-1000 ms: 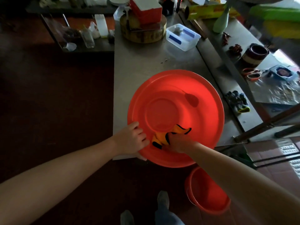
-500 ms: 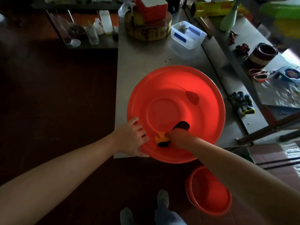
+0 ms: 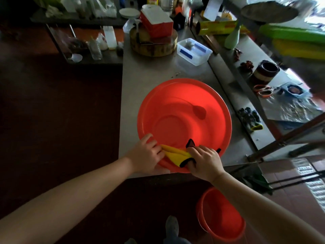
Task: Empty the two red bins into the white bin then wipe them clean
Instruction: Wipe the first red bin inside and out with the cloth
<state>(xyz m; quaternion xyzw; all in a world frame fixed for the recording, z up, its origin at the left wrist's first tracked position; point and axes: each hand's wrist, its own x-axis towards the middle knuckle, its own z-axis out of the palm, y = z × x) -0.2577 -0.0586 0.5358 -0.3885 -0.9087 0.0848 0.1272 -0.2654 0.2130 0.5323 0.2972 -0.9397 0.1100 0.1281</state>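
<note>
A steel worktop [image 3: 149, 76] in a dim, cluttered room carries a large red bin [image 3: 184, 106] at its near edge. The left hand [image 3: 146, 154] curls its grip over the near rim; the right hand [image 3: 204, 162] holds a yellow cloth [image 3: 175, 154] in its grip against the inner wall. A smaller red bin [image 3: 221, 221] stands on the dark floor [image 3: 70, 120] below, partly hidden by the right arm [image 3: 263, 205]. Far clutter is blurred

Red basin [image 3: 184, 110]; yellow cloth [image 3: 174, 153], black edging; red bucket [image 3: 222, 219].
</note>
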